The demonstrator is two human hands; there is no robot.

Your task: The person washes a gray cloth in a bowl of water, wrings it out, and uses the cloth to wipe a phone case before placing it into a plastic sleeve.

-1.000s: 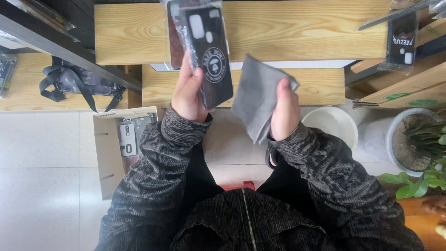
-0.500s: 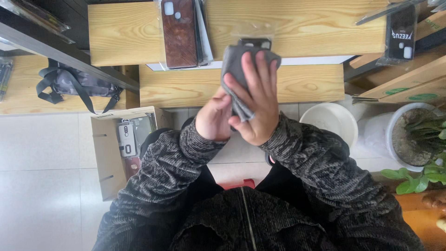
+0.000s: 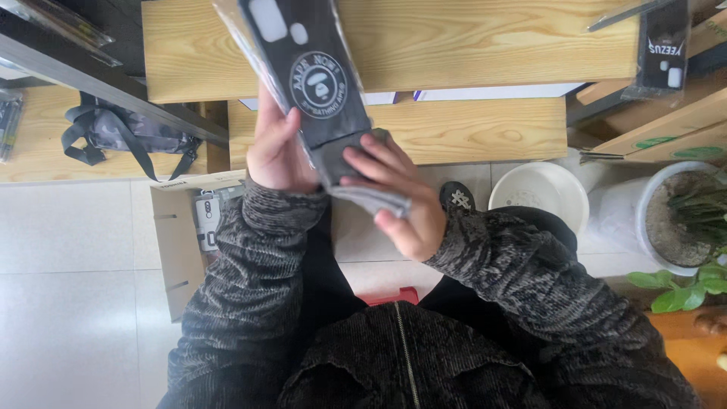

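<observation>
The left hand (image 3: 279, 148) is gripping a black phone case (image 3: 314, 76) sealed in a clear sleeve, its fingers clamped around the lower edge and holding the case upright and slightly tilted in front of the chest, above the front edge of the wooden worktop (image 3: 469, 45). The case is showing two pale cut-outs near its top and a round white emblem at its middle. The right hand (image 3: 397, 201) is pressing a grey cloth (image 3: 356, 178) against the bottom part of the case, its fingers (image 3: 371, 151) spreading flat over the cloth and touching the sleeve, while the thumb is pinching the cloth's lower fold, so the fingers are closing on the cloth. Both arms are wearing dark mottled knit sleeves (image 3: 250, 273). A cardboard box (image 3: 176, 235) is standing open on the tiled floor to the left, holding another small packaged item. A dark bag (image 3: 125, 136) with straps is lying on the lower wooden shelf at the left. A white bucket (image 3: 539, 198) is sitting on the floor to the right, just beside a white pot with a green plant (image 3: 685, 220). A second black case (image 3: 666, 45) in a clear sleeve is hanging at the upper right corner, well apart from the hands.
</observation>
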